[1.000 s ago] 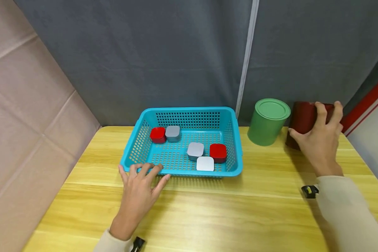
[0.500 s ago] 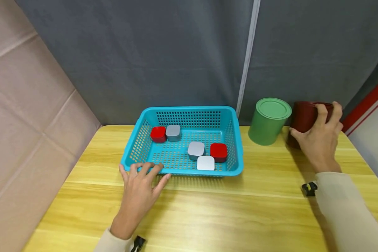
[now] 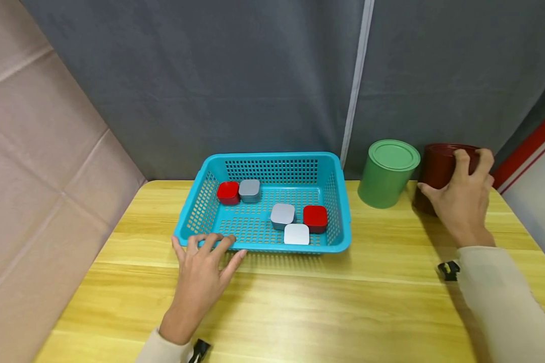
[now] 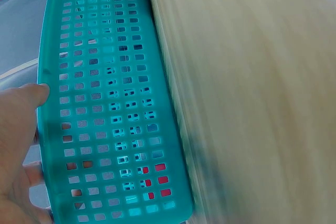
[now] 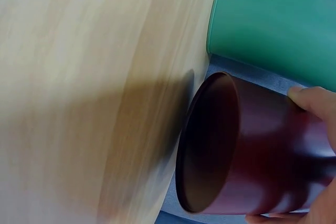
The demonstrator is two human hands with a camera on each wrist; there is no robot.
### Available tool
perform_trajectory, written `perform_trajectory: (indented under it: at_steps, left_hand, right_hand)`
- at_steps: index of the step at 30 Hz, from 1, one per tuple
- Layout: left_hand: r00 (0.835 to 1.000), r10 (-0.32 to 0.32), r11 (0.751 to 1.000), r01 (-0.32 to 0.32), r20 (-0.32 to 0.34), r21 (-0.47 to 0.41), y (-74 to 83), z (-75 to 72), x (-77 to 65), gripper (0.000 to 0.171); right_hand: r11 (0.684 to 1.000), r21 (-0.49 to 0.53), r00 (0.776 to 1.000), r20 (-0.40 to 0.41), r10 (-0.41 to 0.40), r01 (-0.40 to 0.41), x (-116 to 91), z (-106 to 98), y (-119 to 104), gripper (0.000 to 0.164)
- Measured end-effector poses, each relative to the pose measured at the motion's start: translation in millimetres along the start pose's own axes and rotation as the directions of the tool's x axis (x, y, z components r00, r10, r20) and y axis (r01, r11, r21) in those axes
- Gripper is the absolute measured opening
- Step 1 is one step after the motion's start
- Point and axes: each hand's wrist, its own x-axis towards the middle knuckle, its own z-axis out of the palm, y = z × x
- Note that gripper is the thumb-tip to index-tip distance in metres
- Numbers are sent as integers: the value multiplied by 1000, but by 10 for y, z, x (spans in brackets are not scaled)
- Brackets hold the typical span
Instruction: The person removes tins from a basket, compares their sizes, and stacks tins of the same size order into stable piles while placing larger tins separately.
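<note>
My left hand [image 3: 200, 272] holds the near left rim of a turquoise perforated plastic basket [image 3: 277, 157]. In the left wrist view the thumb lies against the rim, and bits of finger show through the holes of the basket wall [image 4: 52, 145]. Inside sit several small rounded-square boxes, such as a red box [image 3: 315, 218], a grey box [image 3: 250, 189] and a white one [image 3: 296, 234]. At the right, my right hand [image 3: 465, 204] grips a dark red can [image 3: 436, 169] from above. The right wrist view shows the can's recessed base [image 5: 210, 140], tipped up off the wooden table.
A green lidded can [image 3: 386, 176] stands upright just left of the dark red one. Behind the table [image 3: 300, 307] hangs a grey curtain [image 3: 231, 91]. A pale cloth wall [image 3: 41, 176] rises on the left, and a red-edged panel [image 3: 536, 141] on the right.
Hardly anything has moved. The dark red can's top has shifted slightly, showing a little more of its upper face. My left hand and the basket hold the same place.
</note>
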Motion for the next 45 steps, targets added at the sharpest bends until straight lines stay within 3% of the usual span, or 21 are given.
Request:
perform_trajectory:
  at_steps: [9,24,32,39,45]
  left_hand:
    - [1000,12,1000,-12,-7,-7,-11,5,-1,34]
    - [1000,15,1000,-15,-4,-4,-22,6,2,35]
    - [1000,3,1000,-3,2,-6,-17,4,-8,34]
    - [1000,12,1000,-12,-4,-4,-22,8,-6,33]
    - [1000,12,1000,-12,-5,-6,-17,7,-4,34]
  right_hand:
    - [998,3,998,31,57,-58,-42,14,17,79]
    - [1000,-18,1000,20,5,-5,-26,18,0,65]
    - [995,-80,995,78,69,-63,-42,-28,-36,58]
    - [977,-165,971,175,164,-135,-36,-63,-31,61]
    - [971,-210,973,177,150,-112,-26,-67,-35,63]
